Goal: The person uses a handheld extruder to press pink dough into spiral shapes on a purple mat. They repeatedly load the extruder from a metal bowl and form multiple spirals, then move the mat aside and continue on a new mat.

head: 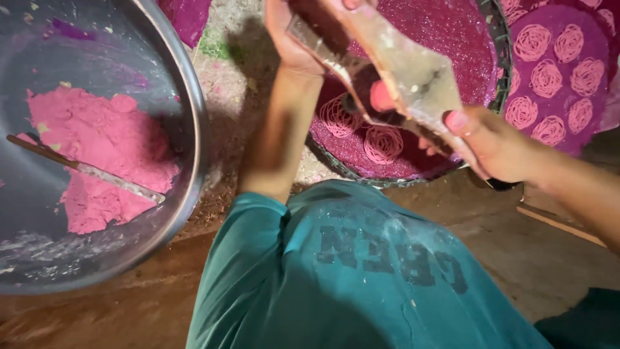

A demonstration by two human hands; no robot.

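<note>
My left hand (292,40) grips the upper end of a dusty hand press (416,74) held above a round tray (361,176). My right hand (498,145) grips the press's lower handle. A lump of pink dough (381,97) shows at the underside of the press. Below it on the tray's purple cloth lie thin pink noodle spirals (382,143), two of them near the tray's front edge. Both hands are closed around the press, which is tilted across the tray.
At the left stands a big steel bowl (188,110) with a mass of pink dough (103,148) and a long flat utensil (97,173) lying in it. A second purple mat (562,71) at the right carries several spirals. My teal shirt (349,271) fills the foreground.
</note>
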